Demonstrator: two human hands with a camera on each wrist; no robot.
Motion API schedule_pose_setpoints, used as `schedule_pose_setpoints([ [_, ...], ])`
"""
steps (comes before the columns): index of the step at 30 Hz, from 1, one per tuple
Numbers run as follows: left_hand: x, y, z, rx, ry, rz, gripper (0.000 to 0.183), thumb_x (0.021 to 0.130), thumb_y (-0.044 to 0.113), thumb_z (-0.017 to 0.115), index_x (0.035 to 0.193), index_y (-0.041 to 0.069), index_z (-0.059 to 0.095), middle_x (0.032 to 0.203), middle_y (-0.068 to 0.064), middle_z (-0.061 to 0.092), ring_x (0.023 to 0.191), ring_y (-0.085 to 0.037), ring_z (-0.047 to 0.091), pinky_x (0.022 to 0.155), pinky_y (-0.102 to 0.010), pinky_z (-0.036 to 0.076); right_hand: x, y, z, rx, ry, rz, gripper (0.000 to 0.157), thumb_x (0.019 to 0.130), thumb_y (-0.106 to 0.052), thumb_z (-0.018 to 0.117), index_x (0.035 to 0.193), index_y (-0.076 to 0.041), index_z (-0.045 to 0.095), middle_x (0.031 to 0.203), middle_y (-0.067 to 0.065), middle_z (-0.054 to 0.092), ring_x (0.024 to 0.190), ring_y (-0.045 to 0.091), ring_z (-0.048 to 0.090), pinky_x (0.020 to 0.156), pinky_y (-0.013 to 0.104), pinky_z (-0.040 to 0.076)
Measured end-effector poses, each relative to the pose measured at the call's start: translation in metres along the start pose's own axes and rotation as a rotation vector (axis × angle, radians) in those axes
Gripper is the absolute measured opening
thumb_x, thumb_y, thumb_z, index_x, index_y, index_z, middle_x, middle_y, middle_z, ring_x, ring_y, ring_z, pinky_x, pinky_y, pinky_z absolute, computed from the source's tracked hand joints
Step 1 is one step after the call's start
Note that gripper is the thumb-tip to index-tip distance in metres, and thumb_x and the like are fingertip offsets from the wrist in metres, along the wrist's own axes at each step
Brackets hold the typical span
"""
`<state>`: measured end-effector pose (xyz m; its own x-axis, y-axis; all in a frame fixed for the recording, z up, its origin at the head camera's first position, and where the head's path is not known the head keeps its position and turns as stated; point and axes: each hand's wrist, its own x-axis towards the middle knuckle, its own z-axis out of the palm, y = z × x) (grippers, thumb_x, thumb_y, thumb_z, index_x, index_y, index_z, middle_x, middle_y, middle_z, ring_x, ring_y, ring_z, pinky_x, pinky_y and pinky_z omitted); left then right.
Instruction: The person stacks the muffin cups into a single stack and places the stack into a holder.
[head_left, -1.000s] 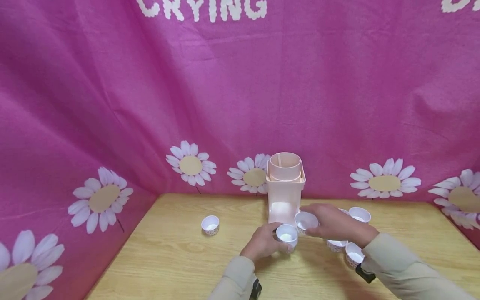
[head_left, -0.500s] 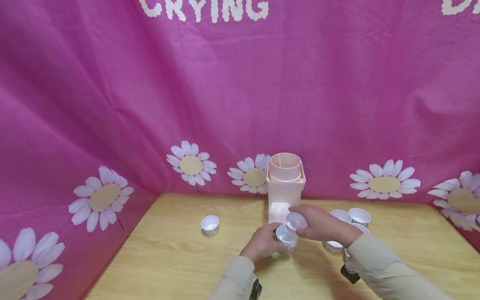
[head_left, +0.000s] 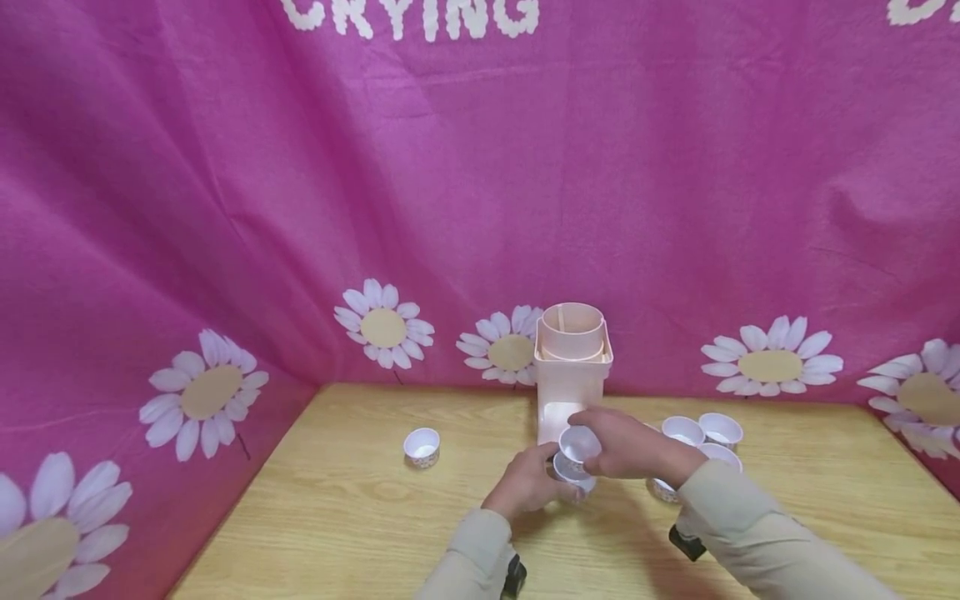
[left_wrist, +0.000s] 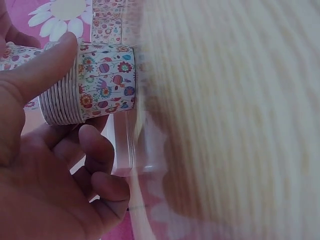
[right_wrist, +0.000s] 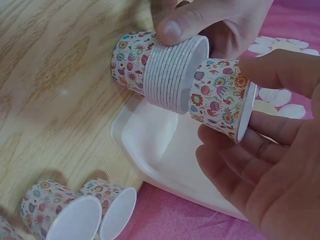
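Note:
My left hand (head_left: 527, 482) grips a stack of nested paper cups (left_wrist: 107, 77), white inside with a colourful flower print outside. Its thumb lies along the stacked rims. In my right hand (head_left: 626, 442) a single paper cup (right_wrist: 220, 97) of the same print is pinched near its rim between thumb and fingers. The bottom of that cup is right at the mouth of the stack, overlapping it in the right wrist view. Behind both hands stands a pale pink dispenser (head_left: 572, 379) with a round tube on top; the hands hide part of its base.
A lone paper cup (head_left: 422, 447) stands left on the wooden table (head_left: 337, 517). Several more cups (head_left: 720, 429) stand together at the right, partly hidden by my right arm. A magenta cloth (head_left: 637, 167) with printed daisies hangs behind the table.
My right hand has moved left with its single cup, from beside the stack to over its mouth. My left hand keeps hold of the stack in nearly the same place.

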<state>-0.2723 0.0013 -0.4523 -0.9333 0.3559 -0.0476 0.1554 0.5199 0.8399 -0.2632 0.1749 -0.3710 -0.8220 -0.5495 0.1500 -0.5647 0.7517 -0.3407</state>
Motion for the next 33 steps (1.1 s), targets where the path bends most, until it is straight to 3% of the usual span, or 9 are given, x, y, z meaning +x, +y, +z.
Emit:
schedule_pose_setpoints([
  [11,0.0009,0.0001,-0.0014,-0.023,-0.005,-0.030,0.052,0.070,0.020,0.089,0.117,0.015,0.067,0.113,-0.002,0.071,0.097,-0.017,0.059,0.086,-0.040,0.051,0.0084,0.0014,-0.0009,0.013,-0.036,-0.009,0.049,0.068,-0.007,0.078,0.115,0.004,0.064,0.101,0.012,0.070,0.087,0.022,0.064,0.074,0.036,0.052],
  [26,-0.0002,0.0009,-0.0013,-0.059,-0.004,-0.043,0.052,0.069,0.013,0.089,0.117,0.015,0.069,0.114,-0.002,0.071,0.101,-0.018,0.060,0.094,-0.046,0.049,0.0057,0.0011,0.0005,0.017,-0.056,0.005,0.051,0.068,-0.007,0.080,0.116,0.005,0.064,0.101,0.013,0.071,0.086,0.022,0.064,0.074,0.035,0.052],
  [33,-0.0003,0.0010,-0.0020,-0.053,0.008,-0.027,0.050,0.069,0.013,0.089,0.115,0.013,0.069,0.109,0.000,0.071,0.096,-0.016,0.058,0.090,-0.039,0.049,0.0048,0.0006,-0.0002,0.028,-0.088,0.015,0.055,0.069,-0.004,0.079,0.121,0.006,0.062,0.114,0.020,0.069,0.096,0.033,0.067,0.084,0.046,0.056],
])
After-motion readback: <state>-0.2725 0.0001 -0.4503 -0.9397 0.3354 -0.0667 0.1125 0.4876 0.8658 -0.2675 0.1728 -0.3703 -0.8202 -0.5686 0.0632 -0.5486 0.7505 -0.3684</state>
